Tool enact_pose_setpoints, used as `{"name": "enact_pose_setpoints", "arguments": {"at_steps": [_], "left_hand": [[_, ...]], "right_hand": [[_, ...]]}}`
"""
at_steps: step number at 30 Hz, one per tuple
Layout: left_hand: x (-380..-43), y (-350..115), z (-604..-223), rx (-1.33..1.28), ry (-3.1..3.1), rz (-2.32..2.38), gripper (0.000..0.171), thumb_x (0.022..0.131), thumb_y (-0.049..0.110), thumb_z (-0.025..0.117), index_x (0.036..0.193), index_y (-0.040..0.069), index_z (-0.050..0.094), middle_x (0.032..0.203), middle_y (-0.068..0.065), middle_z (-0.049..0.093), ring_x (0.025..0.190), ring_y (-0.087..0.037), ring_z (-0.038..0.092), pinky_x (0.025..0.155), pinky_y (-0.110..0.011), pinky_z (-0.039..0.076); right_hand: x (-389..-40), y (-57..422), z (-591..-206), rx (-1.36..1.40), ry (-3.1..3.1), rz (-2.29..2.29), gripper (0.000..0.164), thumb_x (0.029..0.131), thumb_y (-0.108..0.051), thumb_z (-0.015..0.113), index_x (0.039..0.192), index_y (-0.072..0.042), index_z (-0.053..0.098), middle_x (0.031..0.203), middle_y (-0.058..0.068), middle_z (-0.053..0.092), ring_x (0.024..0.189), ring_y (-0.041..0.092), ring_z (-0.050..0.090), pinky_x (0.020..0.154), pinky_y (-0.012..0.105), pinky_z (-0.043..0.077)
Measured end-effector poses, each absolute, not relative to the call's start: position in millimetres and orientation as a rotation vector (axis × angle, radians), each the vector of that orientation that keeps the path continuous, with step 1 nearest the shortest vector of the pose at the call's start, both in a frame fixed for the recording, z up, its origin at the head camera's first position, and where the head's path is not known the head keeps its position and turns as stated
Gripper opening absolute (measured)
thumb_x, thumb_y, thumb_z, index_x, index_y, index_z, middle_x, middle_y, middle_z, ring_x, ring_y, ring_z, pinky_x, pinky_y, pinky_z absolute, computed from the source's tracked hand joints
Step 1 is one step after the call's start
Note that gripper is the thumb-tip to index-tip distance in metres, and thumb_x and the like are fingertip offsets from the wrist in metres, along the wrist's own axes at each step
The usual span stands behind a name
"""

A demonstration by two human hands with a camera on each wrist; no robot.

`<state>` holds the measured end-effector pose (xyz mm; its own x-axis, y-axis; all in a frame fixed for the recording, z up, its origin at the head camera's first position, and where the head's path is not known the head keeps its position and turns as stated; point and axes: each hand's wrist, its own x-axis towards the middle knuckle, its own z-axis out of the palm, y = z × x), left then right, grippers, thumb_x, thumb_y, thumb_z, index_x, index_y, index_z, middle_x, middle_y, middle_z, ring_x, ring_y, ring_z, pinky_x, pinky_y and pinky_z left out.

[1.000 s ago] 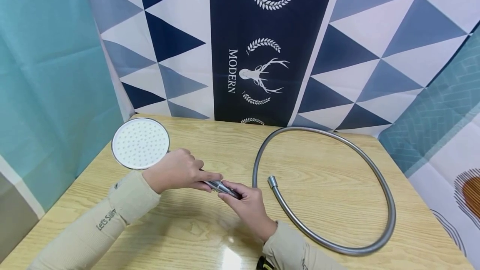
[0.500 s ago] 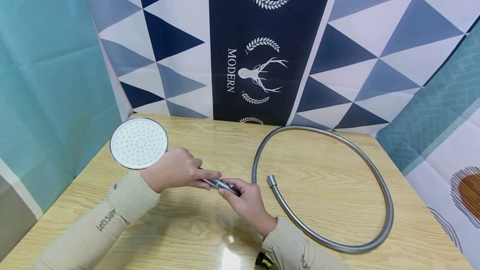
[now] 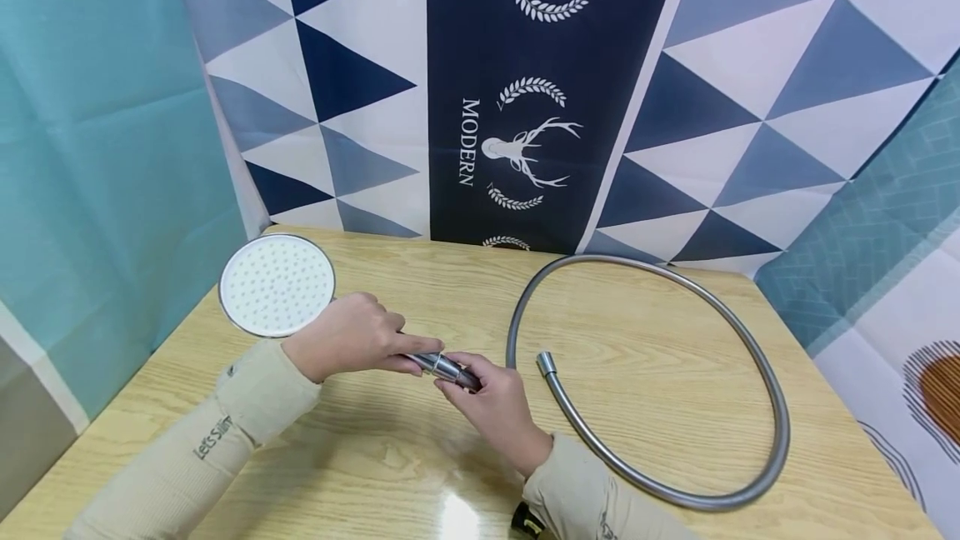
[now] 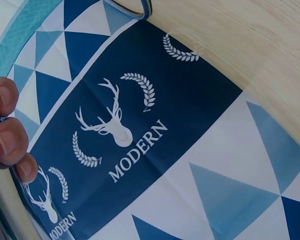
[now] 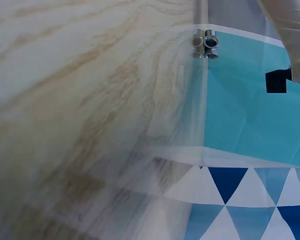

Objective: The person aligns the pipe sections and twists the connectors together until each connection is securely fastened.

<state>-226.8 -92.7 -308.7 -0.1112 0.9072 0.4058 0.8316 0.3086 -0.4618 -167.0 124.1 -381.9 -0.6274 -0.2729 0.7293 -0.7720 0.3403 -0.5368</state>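
In the head view, a round shower head [image 3: 277,285] with a white nozzle face and chrome rim is held over the table's left side. My left hand [image 3: 356,338] grips its chrome handle, index finger stretched along it. At the handle's lower end my right hand [image 3: 495,407] pinches the metal hose end [image 3: 448,369] between thumb and fingers, in line with the handle. From behind that hand a grey metal shower hose [image 3: 765,357] loops right across the table, its other end fitting [image 3: 545,363] lying loose. The left wrist view shows left fingertips [image 4: 9,142] around the chrome handle.
The wooden table [image 3: 375,473] backs onto a patterned cloth [image 3: 360,65]. Teal cloth [image 3: 112,148] hangs on the left. In the right wrist view, a small chrome fitting [image 5: 210,45] stands near the table edge. A black object [image 3: 527,520] shows by the right sleeve.
My right thumb and fingers have shifted slightly around the hose end, and more of the metal shows between the hands. My left hand and the hose loop stay nearly still.
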Motion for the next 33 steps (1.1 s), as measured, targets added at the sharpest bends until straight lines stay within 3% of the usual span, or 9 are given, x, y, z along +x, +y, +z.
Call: {"name": "enact_pose_setpoints", "arguments": {"at_steps": [5,19,27,33], "left_hand": [[-225.4,-91.6,-306.5,-1.534,-1.952,0.165,0.031,0.083,0.051,0.069,0.107,0.032,0.069,0.051,0.007,0.043,0.038,-0.007,0.027,0.038,-0.018,0.024],[-219.1,-92.1,-303.6,-1.516,-1.905,0.185,0.034,0.081,0.051,0.07,0.107,0.031,0.068,0.05,0.006,0.042,0.038,-0.007,0.023,0.038,-0.019,0.024],[-218.9,-93.8,-306.1,-1.497,-1.882,0.191,0.032,0.094,0.054,0.049,0.108,0.031,0.067,0.049,0.006,0.041,0.039,-0.007,0.021,0.038,-0.019,0.024],[-217.9,-94.6,-304.9,-1.488,-1.882,0.212,0.034,0.082,0.052,0.068,0.109,0.031,0.066,0.051,0.006,0.043,0.04,-0.007,0.022,0.039,-0.019,0.025]], "right_hand": [[-167.6,125.8,-378.6,0.93,-2.086,1.2,0.027,0.073,0.004,0.079,0.098,0.008,0.067,0.084,0.015,0.071,0.068,0.015,0.068,0.058,0.013,0.051],[-169.9,127.2,-375.9,0.941,-2.061,1.01,0.024,0.069,0.0,0.081,0.089,0.004,0.068,0.071,0.008,0.069,0.052,0.008,0.059,0.05,0.011,0.045],[-166.5,125.2,-372.8,0.876,-2.149,1.02,0.018,0.075,-0.003,0.078,0.09,0.003,0.069,0.066,0.002,0.066,0.05,0.002,0.052,0.047,0.012,0.041],[-163.4,124.1,-369.0,0.826,-2.236,1.1,0.018,0.08,-0.005,0.075,0.096,0.002,0.07,0.065,0.001,0.064,0.05,0.0,0.048,0.047,0.014,0.04]]}}
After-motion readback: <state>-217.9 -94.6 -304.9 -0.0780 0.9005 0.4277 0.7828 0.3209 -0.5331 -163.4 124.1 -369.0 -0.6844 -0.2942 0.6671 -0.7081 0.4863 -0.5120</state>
